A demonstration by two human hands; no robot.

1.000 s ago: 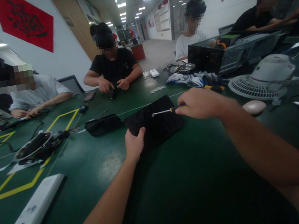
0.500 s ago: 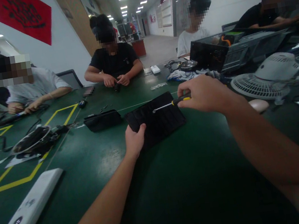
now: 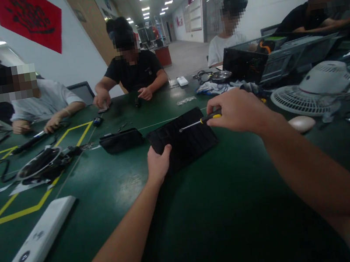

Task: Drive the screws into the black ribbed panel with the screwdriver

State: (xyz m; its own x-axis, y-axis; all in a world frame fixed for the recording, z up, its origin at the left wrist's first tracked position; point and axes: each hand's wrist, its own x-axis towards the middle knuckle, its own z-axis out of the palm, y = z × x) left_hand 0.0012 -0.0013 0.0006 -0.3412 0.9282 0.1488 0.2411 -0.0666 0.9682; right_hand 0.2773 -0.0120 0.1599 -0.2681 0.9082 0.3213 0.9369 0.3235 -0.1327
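Observation:
My left hand (image 3: 161,164) grips the lower left edge of a flat black case (image 3: 188,140), its thumb on top. The case is tilted toward me, and faint rows of slots or ribs show on its dark face. In my right hand (image 3: 233,110) is a screwdriver (image 3: 190,125) with a black and yellow handle, fingers wrapped round it. Its thin metal shaft points left, and the small rounded tip lies over the middle of the case; whether it touches cannot be made out. A closed black pouch (image 3: 121,140) sits on the table left of the case.
On the green table (image 3: 191,234) lie a white oblong device (image 3: 42,236), a dark coil of parts (image 3: 42,165), a white fan (image 3: 317,88), a pale computer mouse (image 3: 302,123) and an opened computer case (image 3: 260,60). Several people sit around the far sides.
My hands, the case and the screwdriver stay almost still. Across the table, a person's hand has moved to the left, onto a small item, and another person's hand has shifted.

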